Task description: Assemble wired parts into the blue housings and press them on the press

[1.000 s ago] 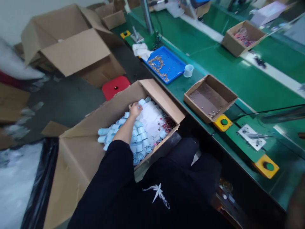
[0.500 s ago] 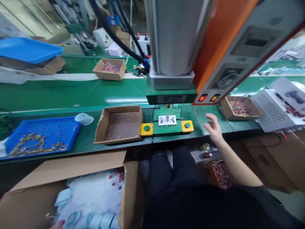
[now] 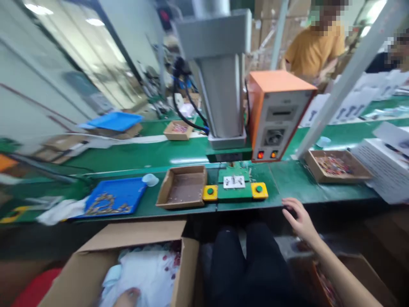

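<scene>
At the bottom edge, my left hand (image 3: 127, 297) reaches into an open cardboard box (image 3: 188, 273), over a white sheet or bag (image 3: 147, 273). Only part of it shows, blurred, so its grip is unclear. My right hand (image 3: 298, 219) hovers by the bench's front edge, fingers apart and slightly bent, holding nothing. To its left is a yellow box with a green button (image 3: 259, 190). A matching button box (image 3: 210, 193) sits across the green press base (image 3: 234, 194). A white metal fixture plate (image 3: 234, 182) with small parts lies on that base, under the press cylinder (image 3: 220, 98).
A shallow cardboard tray (image 3: 185, 187), a pale cup (image 3: 150, 180) and a blue tray (image 3: 134, 192) of brass-coloured parts stand left. At right are a carton of small parts (image 3: 338, 166) and an orange control box (image 3: 271, 123). A person in a yellow shirt (image 3: 315, 51) is behind.
The view has tilted up and swung left, showing more of the room. My left hand shows farther inside the box, over the white sheet. My right hand remains open near the bench edge.
</scene>
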